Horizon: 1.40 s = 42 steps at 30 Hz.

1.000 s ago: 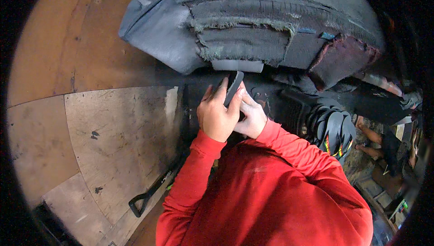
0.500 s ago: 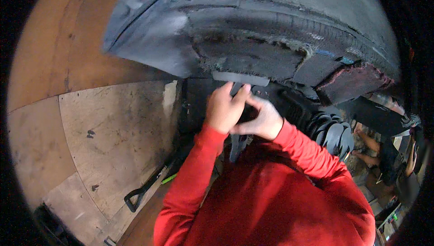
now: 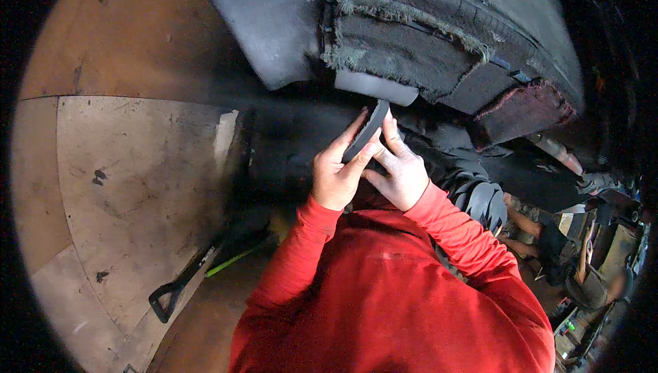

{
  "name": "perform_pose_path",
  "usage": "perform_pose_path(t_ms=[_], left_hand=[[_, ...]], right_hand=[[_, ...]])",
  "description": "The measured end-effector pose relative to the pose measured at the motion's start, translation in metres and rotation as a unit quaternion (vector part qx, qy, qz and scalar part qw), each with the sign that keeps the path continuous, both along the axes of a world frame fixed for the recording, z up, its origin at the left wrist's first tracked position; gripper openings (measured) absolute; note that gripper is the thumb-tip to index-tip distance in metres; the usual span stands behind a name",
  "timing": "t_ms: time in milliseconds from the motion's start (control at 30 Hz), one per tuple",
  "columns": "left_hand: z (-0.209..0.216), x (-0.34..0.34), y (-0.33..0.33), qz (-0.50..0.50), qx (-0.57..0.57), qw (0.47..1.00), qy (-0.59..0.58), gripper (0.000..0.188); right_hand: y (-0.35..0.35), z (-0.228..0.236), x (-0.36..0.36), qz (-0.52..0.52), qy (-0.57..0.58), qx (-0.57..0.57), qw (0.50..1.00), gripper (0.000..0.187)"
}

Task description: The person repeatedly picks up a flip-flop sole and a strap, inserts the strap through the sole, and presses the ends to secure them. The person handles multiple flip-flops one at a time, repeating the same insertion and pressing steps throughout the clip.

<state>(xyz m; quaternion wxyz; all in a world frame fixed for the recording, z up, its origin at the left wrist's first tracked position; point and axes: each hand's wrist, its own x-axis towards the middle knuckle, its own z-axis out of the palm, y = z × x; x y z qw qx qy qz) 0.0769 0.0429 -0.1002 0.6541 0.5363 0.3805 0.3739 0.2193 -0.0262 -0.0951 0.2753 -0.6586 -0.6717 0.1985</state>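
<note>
A dark, bent, flat piece (image 3: 366, 132) stands on its edge in the person's two hands, just below a gray roller (image 3: 373, 86); one cannot tell if they touch. The left hand (image 3: 334, 178) pinches it, thumb on one side, fingers on the other. The right hand (image 3: 399, 173) holds it too. Ragged gray cloth (image 3: 404, 47) hangs above. A pile of dark, flat shapes (image 3: 485, 203) sits to the right.

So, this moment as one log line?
left hand: holding dark curved piece | right hand: holding it too | near: grey cylinder, contact unclear
</note>
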Motion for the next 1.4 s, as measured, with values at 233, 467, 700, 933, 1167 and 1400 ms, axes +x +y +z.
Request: perform_pose_path(t_ms=[233, 467, 700, 933, 1167, 1400], left_hand=[[0.028, 0.0, 0.012, 0.01, 0.135, 0.988, 0.073, 0.041], [0.059, -0.004, 0.036, -0.01, 0.273, 0.912, 0.307, 0.03], [0.029, 0.029, 0.041, -0.013, 0.1, 0.942, 0.32, 0.035], [0.028, 0.027, -0.013, 0.106, -0.103, 0.988, -0.05, 0.028], [0.049, 0.013, -0.023, 0.151, -0.061, 0.982, -0.099, 0.036], [0.094, -0.016, -0.035, 0.2, 0.025, 0.976, -0.082, 0.037]], right_hand=[[0.008, -0.015, -0.016, -0.031, -0.039, 0.122, 0.991, 0.065], [0.011, -0.003, -0.04, -0.025, 0.189, -0.049, 0.98, 0.084], [0.013, 0.016, -0.012, -0.071, 0.157, -0.159, 0.972, 0.088], [-0.002, 0.036, 0.01, 0.01, -0.161, -0.066, 0.985, 0.055], [0.008, 0.035, 0.007, 0.061, -0.162, 0.075, 0.982, 0.052], [0.021, 0.073, -0.012, 0.142, -0.137, 0.12, 0.973, 0.052]])
